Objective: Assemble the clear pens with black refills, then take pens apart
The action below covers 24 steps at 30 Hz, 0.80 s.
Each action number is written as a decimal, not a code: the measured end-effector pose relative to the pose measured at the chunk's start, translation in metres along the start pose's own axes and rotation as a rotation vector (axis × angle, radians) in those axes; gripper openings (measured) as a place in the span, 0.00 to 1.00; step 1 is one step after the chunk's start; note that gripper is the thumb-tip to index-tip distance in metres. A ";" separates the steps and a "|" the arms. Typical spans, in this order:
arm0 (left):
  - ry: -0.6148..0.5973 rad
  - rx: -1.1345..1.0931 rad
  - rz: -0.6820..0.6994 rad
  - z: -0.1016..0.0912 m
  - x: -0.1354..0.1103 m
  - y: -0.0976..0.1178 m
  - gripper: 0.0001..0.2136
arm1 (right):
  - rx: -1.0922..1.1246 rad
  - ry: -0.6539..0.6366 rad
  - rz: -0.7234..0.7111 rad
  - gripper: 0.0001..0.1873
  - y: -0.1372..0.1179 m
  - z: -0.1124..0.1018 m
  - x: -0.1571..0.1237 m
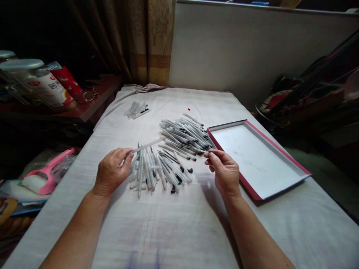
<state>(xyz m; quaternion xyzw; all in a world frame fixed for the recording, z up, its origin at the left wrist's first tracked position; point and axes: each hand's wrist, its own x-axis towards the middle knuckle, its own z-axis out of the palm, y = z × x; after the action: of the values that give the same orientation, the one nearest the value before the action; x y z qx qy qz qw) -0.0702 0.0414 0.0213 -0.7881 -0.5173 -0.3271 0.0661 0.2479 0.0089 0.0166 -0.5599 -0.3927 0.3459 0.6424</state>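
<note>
My left hand (113, 168) is closed, with thumb and fingers pinching a translucent pen barrel (148, 144) that points right and slightly up. On the right, my right hand (226, 168) pinches a thin pen refill (200, 150) by its end; its far end blends into the pens behind it. Between and below the hands lies a loose pile of pen barrels (147, 168) mixed with dark refills and small black parts. Just beyond is a larger heap of pens (185, 132) with black ends. A smaller group of clear pieces (136, 109) lies farther back on the left.
A shallow box lid (254, 197) with a red rim and white inside rests on the cloth-covered table (140, 231) at right. A tiny red piece (189, 109) is at the back. Jars (45, 87) stand on a side table at left, above a pink-handled tool (46, 173).
</note>
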 end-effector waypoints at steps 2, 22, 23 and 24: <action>0.024 0.027 -0.027 0.001 -0.001 0.000 0.11 | -0.062 -0.081 -0.040 0.10 0.003 0.003 -0.005; -0.209 -0.213 0.312 0.015 -0.008 0.054 0.11 | -0.254 -0.674 0.072 0.28 -0.001 0.015 -0.025; -0.211 -0.206 0.314 0.015 -0.008 0.054 0.11 | -0.278 -0.683 0.082 0.29 -0.002 0.015 -0.025; -0.215 -0.198 0.320 0.015 -0.008 0.055 0.11 | -0.303 -0.691 0.086 0.29 -0.003 0.014 -0.025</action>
<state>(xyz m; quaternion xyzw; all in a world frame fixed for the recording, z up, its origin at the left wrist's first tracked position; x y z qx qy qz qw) -0.0185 0.0171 0.0183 -0.8931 -0.3550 -0.2758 -0.0160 0.2237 -0.0073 0.0171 -0.5147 -0.6090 0.4792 0.3668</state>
